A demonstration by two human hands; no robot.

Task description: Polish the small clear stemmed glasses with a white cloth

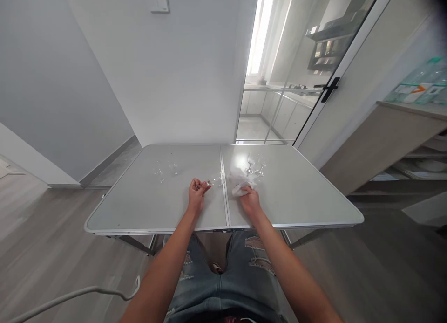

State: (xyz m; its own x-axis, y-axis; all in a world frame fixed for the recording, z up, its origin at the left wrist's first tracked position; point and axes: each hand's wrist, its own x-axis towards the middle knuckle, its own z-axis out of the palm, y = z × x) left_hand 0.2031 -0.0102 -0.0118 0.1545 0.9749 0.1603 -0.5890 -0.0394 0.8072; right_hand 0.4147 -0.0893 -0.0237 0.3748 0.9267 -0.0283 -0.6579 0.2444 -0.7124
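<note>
My left hand (197,192) is closed around the foot end of a small clear stemmed glass (217,180), which is tilted on its side with its bowl toward the table's middle seam. A crumpled white cloth (240,185), perhaps tissue, is gripped in my right hand (250,199) just right of the seam. Two clear stemmed glasses, one (249,167) beside the other (260,167), stand right behind the cloth. Farther left on the table are two more clear glasses, a nearer one (159,175) and a farther one (173,168), their outlines faint.
The pale folding table (139,206) has a metal rim and backs onto a white wall (181,80). Behind its right half is a glass door (279,71) with a black handle (330,90). Shelves (412,108) with bottles stand at right. A white cable (87,290) hangs lower left.
</note>
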